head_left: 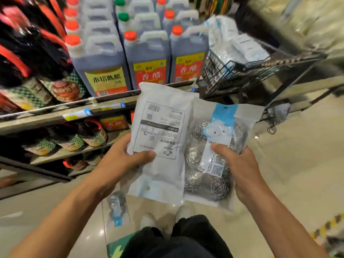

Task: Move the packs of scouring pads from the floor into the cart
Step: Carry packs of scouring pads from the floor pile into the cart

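My left hand grips a pack of scouring pads showing its white printed back. My right hand grips a second pack, front side up, with steel wool balls visible under a blue and white label. Both packs are held side by side at chest height, touching. Another pack lies on the floor below my left hand, near my shoes. The black wire cart stands up and to the right, with several packs piled inside it.
Store shelves with large dark vinegar jugs and jars run along the left. The cart's frame and wheels extend to the right over a shiny tiled floor. A yellow-black striped marking lies at the lower right.
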`<act>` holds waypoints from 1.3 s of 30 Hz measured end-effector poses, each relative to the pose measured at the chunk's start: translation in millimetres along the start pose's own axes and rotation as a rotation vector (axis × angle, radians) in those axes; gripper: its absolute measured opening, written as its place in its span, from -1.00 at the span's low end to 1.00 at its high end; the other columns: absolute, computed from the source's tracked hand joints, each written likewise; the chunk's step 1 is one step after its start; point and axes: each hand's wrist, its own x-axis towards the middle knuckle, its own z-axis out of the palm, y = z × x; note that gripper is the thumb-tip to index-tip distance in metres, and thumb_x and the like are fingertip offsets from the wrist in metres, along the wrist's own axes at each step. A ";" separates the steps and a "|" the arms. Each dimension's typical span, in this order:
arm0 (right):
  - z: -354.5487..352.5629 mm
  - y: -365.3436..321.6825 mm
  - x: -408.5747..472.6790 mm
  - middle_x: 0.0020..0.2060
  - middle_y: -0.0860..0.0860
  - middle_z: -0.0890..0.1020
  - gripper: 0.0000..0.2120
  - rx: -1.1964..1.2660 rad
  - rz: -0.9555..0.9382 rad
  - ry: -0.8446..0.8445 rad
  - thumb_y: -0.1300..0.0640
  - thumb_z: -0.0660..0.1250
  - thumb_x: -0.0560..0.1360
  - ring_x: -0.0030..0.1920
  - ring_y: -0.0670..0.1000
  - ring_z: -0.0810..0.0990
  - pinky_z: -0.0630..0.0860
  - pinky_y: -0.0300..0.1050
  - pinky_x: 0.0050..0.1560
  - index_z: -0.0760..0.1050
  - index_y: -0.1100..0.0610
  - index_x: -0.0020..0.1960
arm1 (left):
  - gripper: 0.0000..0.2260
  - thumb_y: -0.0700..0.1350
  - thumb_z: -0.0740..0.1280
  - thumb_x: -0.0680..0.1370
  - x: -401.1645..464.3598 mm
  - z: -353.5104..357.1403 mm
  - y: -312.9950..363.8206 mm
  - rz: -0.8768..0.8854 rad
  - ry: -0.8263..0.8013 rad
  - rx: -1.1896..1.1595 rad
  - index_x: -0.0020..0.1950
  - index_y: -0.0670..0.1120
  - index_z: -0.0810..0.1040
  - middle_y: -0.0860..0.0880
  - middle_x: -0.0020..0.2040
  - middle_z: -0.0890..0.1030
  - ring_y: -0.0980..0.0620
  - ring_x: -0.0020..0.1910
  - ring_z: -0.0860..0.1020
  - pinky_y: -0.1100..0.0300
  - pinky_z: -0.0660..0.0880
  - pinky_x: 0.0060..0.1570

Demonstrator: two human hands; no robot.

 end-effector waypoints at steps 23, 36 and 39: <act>-269.5 -121.3 142.4 -0.02 0.22 0.76 -0.68 0.276 0.116 -0.047 0.24 0.41 0.52 -0.33 0.02 0.73 0.56 -0.18 -0.49 0.53 0.21 0.26 | -0.40 -0.02 0.60 0.22 127.1 268.4 140.5 0.058 -0.023 -0.103 0.26 -0.02 0.68 -0.16 0.18 0.74 -0.25 0.14 0.72 -0.31 0.55 0.27; -303.9 -192.9 301.2 -0.17 0.04 0.80 -0.83 0.248 0.069 -0.028 0.24 0.46 0.53 -0.23 -0.01 0.78 0.61 -0.19 -0.31 0.65 0.08 0.10 | -0.38 -0.06 0.63 0.14 267.3 340.1 187.9 0.012 0.115 -0.167 0.20 -0.10 0.70 -0.18 0.10 0.76 -0.25 0.06 0.74 -0.11 0.62 0.05; -297.1 -208.2 349.9 -0.14 0.05 0.80 -0.80 0.214 0.089 -0.040 0.22 0.46 0.53 -0.18 0.01 0.79 0.60 -0.08 -0.19 0.66 0.09 0.14 | -0.38 -0.23 0.65 0.15 315.4 340.2 202.0 -0.002 0.137 -0.151 0.21 -0.13 0.69 -0.16 0.07 0.77 -0.21 0.07 0.74 -0.08 0.61 0.05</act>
